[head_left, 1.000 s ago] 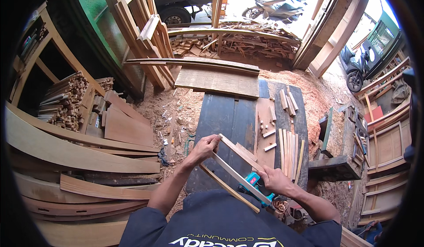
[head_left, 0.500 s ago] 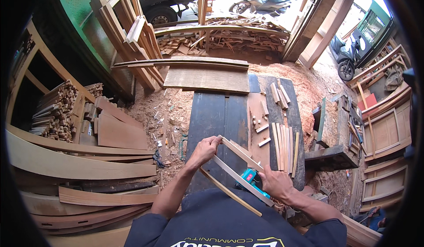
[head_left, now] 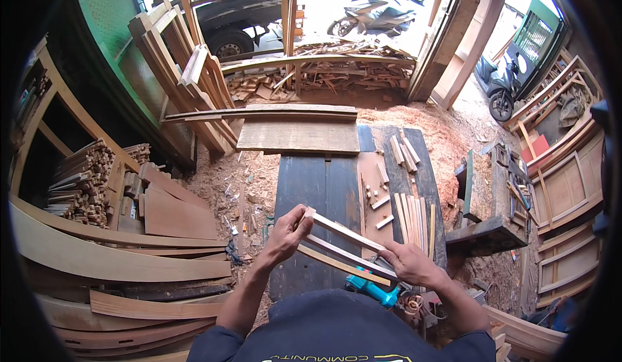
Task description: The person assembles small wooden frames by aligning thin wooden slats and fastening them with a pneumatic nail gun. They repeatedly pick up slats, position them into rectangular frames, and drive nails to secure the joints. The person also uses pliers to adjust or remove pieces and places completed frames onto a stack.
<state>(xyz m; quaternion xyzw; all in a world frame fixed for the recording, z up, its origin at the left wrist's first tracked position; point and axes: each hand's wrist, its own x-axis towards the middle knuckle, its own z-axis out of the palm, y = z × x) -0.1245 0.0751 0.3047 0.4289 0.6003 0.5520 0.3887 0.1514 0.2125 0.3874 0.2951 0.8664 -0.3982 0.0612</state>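
My left hand [head_left: 287, 236] is closed around the far left end of a pale wooden strip [head_left: 346, 232]. The other end sits in my right hand [head_left: 413, 263], its thumb lying along the wood. Just below it, a second strip [head_left: 350, 256] slants the same way, from beneath my left hand to beside my right. A third, yellowish strip [head_left: 343, 265] lies lower still; whether my fingers grip these two, I cannot tell. Under the strips' right ends, near my body, is a teal power tool [head_left: 374, 291], partly covered.
A dark workbench [head_left: 301, 184] carries a row of thin strips [head_left: 414, 216], short offcuts [head_left: 383, 221] and a wide board [head_left: 298, 133] across its far end. Stacked curved timber [head_left: 129, 268] stands at left, a heavy metal machine [head_left: 489, 232] at right. Shavings [head_left: 447, 148] cover the floor.
Both hands stay on the upper strip; my left hand has shifted slightly left and down, my right slightly right. The lower strips now run closer alongside it, and more of the teal tool shows.
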